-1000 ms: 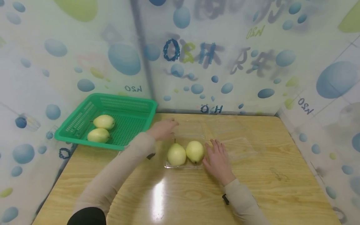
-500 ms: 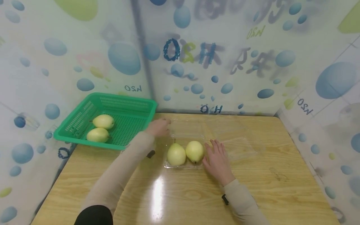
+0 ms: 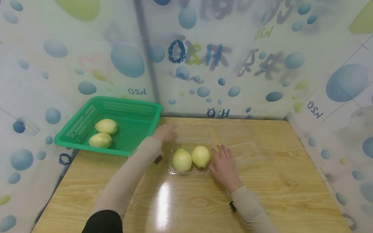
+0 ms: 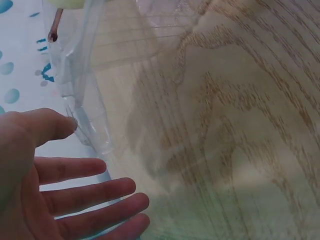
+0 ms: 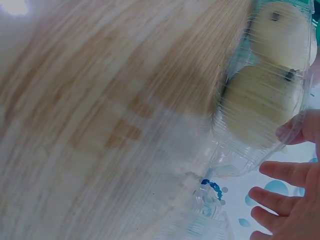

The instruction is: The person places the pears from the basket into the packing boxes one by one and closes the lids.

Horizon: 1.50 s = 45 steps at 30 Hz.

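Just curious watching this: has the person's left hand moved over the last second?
Yes. The left hand has drawn back leftward, toward the green basket and away from the far edge of the clear tray.

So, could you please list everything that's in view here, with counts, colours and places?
Pears: four, pale yellow-green; two in the box, two in the basket.
Box: one, clear plastic, mid-table, its open lid lying flat behind and to the right.
Basket: one, green, perforated, at the table's far left corner, overhanging the edge.
Table: one, light wood grain.
Walls: pale, printed with blue and green bubbles, around the table.
Left hand: at the box's far left corner, thumb on the plastic edge.
Right hand: fingers spread, against the box's right side.
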Each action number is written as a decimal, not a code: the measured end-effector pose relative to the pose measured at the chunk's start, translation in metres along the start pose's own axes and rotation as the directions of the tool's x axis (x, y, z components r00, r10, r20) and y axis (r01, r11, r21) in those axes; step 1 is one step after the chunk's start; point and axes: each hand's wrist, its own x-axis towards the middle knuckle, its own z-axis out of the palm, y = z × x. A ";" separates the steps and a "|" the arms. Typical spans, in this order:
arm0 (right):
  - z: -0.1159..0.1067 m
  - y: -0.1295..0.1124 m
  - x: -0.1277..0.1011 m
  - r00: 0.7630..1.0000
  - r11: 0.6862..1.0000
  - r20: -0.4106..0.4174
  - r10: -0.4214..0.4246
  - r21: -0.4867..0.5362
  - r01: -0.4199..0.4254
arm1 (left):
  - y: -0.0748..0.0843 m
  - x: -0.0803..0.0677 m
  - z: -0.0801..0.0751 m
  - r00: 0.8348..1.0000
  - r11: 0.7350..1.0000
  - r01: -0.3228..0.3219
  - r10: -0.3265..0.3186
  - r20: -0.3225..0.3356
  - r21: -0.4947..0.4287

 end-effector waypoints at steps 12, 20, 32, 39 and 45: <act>-0.004 -0.002 0.001 1.000 1.000 0.018 -0.005 -0.005 0.006 | -0.004 0.010 0.004 1.000 0.999 0.016 -0.016 0.007 0.033; -0.002 -0.001 0.001 1.000 1.000 0.007 -0.008 -0.001 0.008 | 0.002 0.012 0.003 0.999 0.999 0.047 -0.047 0.015 0.006; 0.002 0.002 0.003 1.000 0.999 0.015 -0.004 -0.045 0.004 | 0.004 0.018 -0.004 0.994 0.985 0.082 -0.092 -0.056 -0.152; -0.003 0.003 0.005 0.998 1.000 0.064 0.023 -0.006 -0.023 | 0.007 0.016 -0.011 0.988 0.979 0.102 -0.120 -0.094 -0.175; -0.009 0.006 0.010 0.997 0.999 0.080 0.005 0.031 -0.008 | 0.006 0.012 -0.017 0.989 0.975 0.069 -0.095 -0.117 -0.212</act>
